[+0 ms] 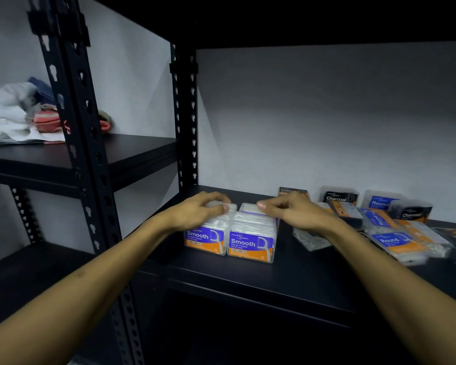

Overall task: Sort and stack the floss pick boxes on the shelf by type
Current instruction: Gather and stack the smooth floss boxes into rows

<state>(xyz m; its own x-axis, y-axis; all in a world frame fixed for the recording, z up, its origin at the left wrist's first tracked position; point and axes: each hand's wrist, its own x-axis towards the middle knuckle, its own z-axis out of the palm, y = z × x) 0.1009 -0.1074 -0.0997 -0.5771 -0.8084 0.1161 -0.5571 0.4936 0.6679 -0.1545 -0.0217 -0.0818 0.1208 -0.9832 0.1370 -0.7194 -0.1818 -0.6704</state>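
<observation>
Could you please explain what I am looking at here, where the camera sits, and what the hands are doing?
There is no machine here. One camera worn on the person's head looks down at their two bare arms. The left hand and the right hand rest on top of two rows of clear Smooth boxes standing side by side on a black shelf. The fingers curl over the top edges of the boxes, apparently lining them up. To the right lies an unsorted pile of Round boxes and Charcoal boxes. Folded cloths sit on another shelf to the left.
</observation>
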